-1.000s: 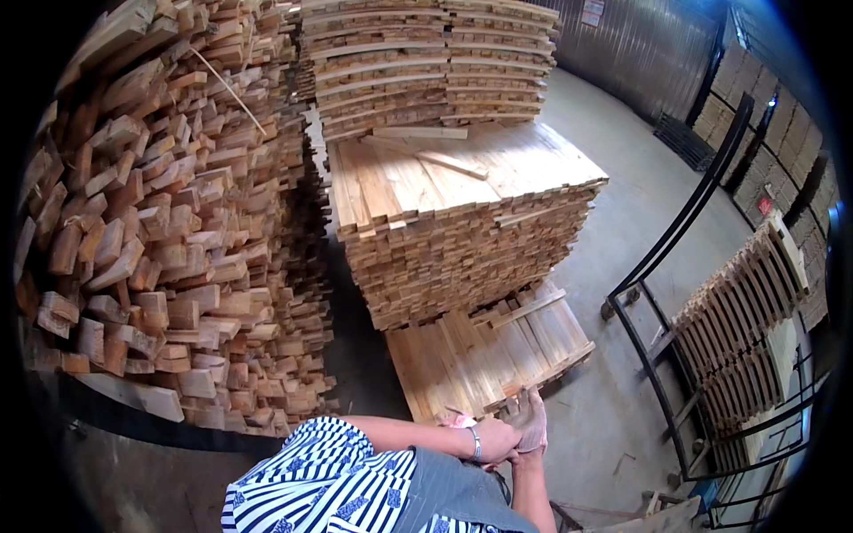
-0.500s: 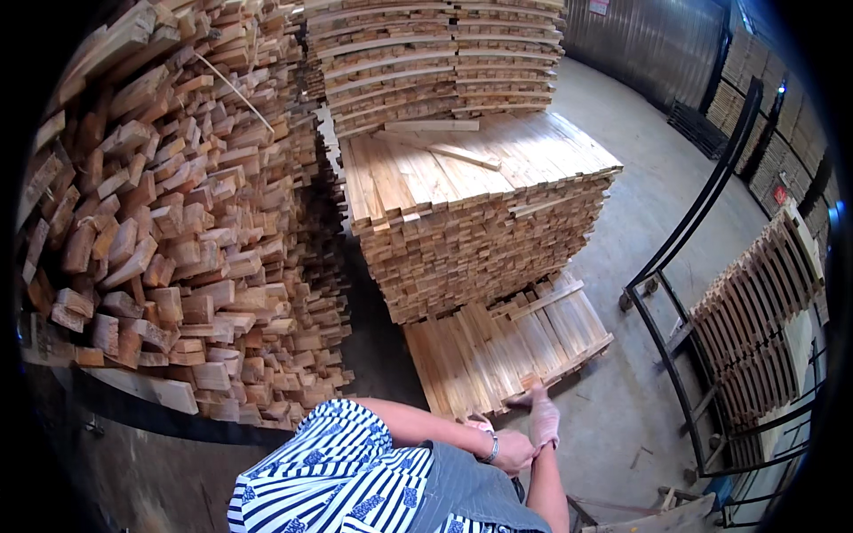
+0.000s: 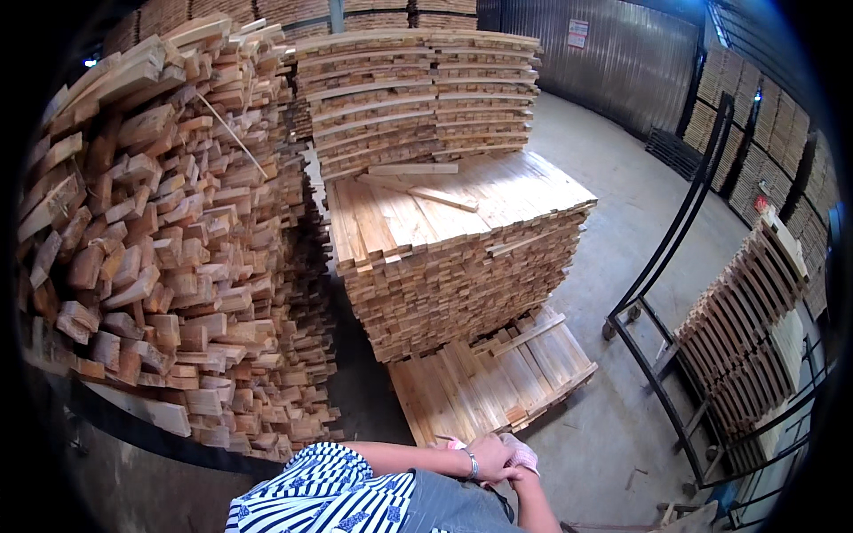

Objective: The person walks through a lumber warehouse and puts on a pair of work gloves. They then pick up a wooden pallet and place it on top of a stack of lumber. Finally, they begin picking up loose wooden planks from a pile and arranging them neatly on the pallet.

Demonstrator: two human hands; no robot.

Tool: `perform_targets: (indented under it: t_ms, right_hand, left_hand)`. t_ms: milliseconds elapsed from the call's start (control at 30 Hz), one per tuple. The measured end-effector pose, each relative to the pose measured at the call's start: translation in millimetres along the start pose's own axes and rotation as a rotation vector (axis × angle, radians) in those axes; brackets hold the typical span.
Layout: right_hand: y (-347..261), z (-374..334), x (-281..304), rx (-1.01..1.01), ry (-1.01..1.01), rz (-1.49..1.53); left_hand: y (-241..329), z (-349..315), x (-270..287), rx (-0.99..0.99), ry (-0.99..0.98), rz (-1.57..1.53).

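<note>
While touching pink glove [image 3: 526, 451], left hand [image 3: 490, 455]: fingers too small to tell whether grasping.
Right hand [image 3: 519, 458]: gloved, fingers hidden, cannot tell.
Boards [image 3: 484, 382]: stacked low, just farther.

From head height, a single wide fisheye looks down and forward, over the near hands [image 3: 490, 456] to the far corrugated wall [image 3: 613, 67].

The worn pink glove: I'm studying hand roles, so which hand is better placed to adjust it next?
Left, probably: the left hand is bare and lies close against the pink glove, near its wrist end. The right hand wears that glove, so seems poorly placed to adjust it.
</note>
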State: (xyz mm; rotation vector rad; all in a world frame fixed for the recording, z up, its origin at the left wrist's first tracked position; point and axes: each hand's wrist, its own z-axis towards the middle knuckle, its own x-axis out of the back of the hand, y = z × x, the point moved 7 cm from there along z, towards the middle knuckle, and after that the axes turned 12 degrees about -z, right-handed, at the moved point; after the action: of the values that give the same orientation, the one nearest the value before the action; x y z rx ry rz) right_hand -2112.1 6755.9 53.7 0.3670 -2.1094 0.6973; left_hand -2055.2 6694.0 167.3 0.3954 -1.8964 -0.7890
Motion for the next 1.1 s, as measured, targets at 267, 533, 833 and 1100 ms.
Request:
perform_targets:
  t_ms: [267,533,833,1100]
  right_hand:
    - [5.4,-2.7,-7.8,-0.104,-0.075,-0.279]
    - [8.7,-6.3,-29.9,0.075,0.027,-0.229]
    - [-28.6,-2.5,-11.0,0.113,0.122,-0.032]
    - [-46.5,-14.8,-16.9,0.159,0.161,0.139]
  left_hand:
    - [-0.8,9.6,-23.4,-0.053,-0.282,0.05]
    - [30.1,4.4,-4.9,-0.009,-0.393,0.243]
    - [-15.8,35.7,-96.5,-0.4,-0.352,-0.367]
    - [10.2,9.4,-107.9,-0.56,-0.469,-0.172]
